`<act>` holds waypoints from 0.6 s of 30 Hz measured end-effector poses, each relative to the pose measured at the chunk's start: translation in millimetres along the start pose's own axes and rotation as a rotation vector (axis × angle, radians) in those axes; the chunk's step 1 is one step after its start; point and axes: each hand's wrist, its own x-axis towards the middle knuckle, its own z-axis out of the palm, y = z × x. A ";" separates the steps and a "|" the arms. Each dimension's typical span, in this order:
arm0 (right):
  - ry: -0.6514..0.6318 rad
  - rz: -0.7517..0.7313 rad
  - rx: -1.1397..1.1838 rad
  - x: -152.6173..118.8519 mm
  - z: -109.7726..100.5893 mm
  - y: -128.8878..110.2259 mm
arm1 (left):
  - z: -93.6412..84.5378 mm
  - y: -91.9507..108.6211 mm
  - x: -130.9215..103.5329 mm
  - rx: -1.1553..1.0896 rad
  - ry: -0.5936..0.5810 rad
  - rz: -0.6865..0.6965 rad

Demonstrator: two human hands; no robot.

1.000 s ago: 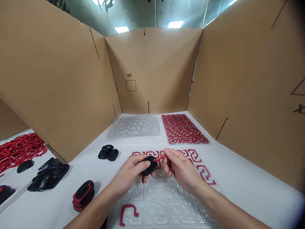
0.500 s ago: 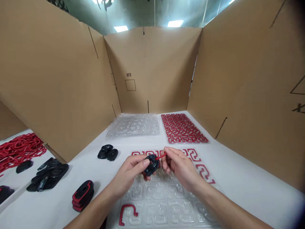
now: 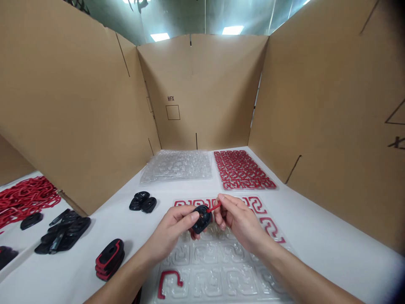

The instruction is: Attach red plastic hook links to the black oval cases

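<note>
My left hand (image 3: 179, 226) grips a black plastic part (image 3: 201, 220) with a hole in it, thumb on its face. Between the thumb and fingers of my right hand (image 3: 236, 215) is a thin red strip (image 3: 215, 207), its near end touching the black part's upper right edge. Both hands hover over a clear moulded tray (image 3: 209, 280). Red hooked pieces fill slots along its far and right sides, partly hidden by my hands, and a single red hooked piece (image 3: 162, 285) lies at its near left corner.
To the left are a stack of black parts with red trim (image 3: 109, 259), a pile of black parts (image 3: 65, 232), a few more black parts (image 3: 148, 204) and a red heap (image 3: 28, 196). Behind lie clear trays (image 3: 177, 166) and a filled red tray (image 3: 242, 169). Cardboard walls (image 3: 202, 84) enclose the table.
Almost nothing differs. Both hands keep their hold on the black part and the red strip, and the view has shifted very slightly.
</note>
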 end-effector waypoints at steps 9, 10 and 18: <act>-0.017 -0.073 -0.302 -2.5 5.5 5.5 | 0.1 -12.9 9.1 0.133 0.067 -0.068; -0.021 -0.065 -0.292 -2.5 6.0 6.7 | 0.7 -14.2 8.9 0.143 0.051 -0.069; 0.086 -0.112 -0.399 -1.7 4.0 7.9 | 2.8 -11.1 4.9 0.445 0.183 0.022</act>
